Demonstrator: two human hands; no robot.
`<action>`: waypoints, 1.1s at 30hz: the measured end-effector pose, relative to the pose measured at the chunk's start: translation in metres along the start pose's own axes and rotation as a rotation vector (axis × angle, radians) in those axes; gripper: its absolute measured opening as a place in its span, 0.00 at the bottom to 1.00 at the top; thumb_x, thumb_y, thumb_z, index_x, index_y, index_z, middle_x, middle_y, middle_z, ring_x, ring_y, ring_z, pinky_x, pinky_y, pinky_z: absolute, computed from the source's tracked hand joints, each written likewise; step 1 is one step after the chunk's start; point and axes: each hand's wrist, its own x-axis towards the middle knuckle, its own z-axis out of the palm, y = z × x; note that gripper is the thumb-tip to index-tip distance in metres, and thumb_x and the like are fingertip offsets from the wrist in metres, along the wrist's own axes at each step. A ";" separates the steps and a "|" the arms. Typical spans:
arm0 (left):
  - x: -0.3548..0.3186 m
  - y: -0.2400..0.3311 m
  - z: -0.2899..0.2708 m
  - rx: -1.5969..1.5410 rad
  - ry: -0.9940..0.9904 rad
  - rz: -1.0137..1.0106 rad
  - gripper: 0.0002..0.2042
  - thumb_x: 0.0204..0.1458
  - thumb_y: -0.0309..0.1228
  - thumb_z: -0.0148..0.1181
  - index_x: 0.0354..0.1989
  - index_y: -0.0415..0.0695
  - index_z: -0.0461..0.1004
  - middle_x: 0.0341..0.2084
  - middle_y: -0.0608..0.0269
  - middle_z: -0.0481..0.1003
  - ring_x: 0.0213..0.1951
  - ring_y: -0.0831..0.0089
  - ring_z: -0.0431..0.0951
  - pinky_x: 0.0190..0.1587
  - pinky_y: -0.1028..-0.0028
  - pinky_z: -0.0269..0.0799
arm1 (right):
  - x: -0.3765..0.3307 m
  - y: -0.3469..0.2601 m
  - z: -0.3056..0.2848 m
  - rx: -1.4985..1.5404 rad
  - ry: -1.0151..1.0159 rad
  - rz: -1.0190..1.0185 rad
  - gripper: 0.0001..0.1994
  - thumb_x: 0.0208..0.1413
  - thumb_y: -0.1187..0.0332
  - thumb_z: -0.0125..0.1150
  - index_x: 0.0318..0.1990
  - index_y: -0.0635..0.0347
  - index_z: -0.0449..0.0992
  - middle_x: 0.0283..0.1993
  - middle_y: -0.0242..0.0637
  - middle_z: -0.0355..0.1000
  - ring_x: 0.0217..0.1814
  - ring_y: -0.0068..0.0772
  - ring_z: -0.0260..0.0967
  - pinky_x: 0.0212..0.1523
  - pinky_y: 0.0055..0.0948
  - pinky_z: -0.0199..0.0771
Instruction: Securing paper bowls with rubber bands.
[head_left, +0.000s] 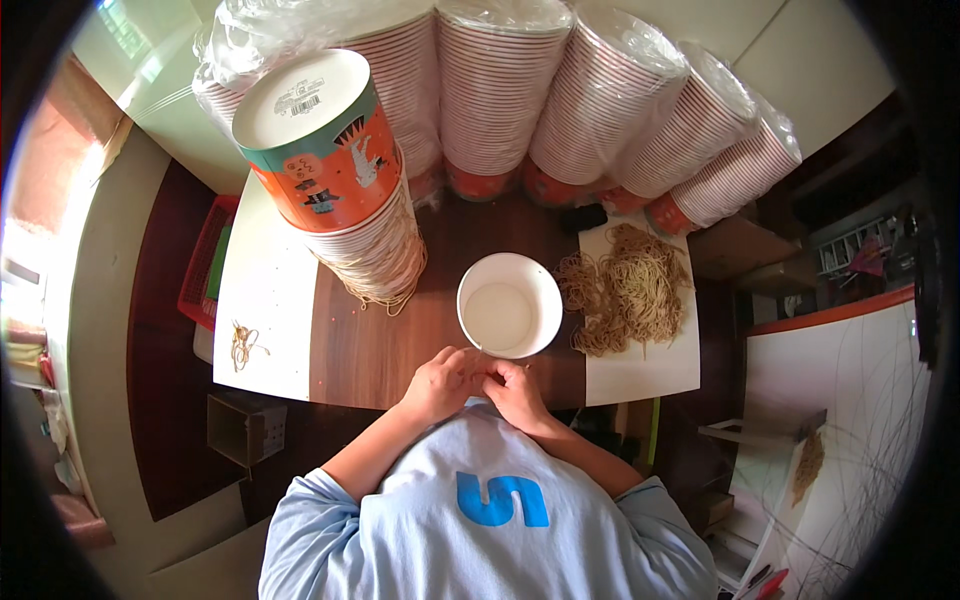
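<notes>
A white-lined paper bucket [532, 285] stands upright on the brown table, its open mouth facing me. Against its near rim, my left hand [442, 384] and my right hand [515, 392] meet at the fingertips. Both are closed in a pinch; whatever is between the fingers is too small to make out. To the right of the bucket lies a tangled heap of tan cords [640, 290]. At the left stands an upside-down stack of buckets, topped by an orange and green printed bucket [330, 165], with more cords [385, 270] hanging round its lower rims.
Several tall stacks of plastic-wrapped buckets [500, 95] line the table's back edge. A few loose cords [243, 345] lie on the white left part. A red basket [195, 290] sits beyond the left edge, with a box [240, 430] below. A white surface [830, 400] is at the right.
</notes>
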 end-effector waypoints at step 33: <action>-0.001 -0.017 0.016 0.026 0.054 -0.043 0.07 0.45 0.23 0.60 0.34 0.39 0.75 0.28 0.59 0.73 0.28 0.68 0.76 0.30 0.74 0.73 | 0.006 0.009 -0.005 -0.404 0.114 -0.314 0.04 0.46 0.75 0.59 0.30 0.62 0.72 0.29 0.42 0.72 0.30 0.43 0.71 0.29 0.35 0.71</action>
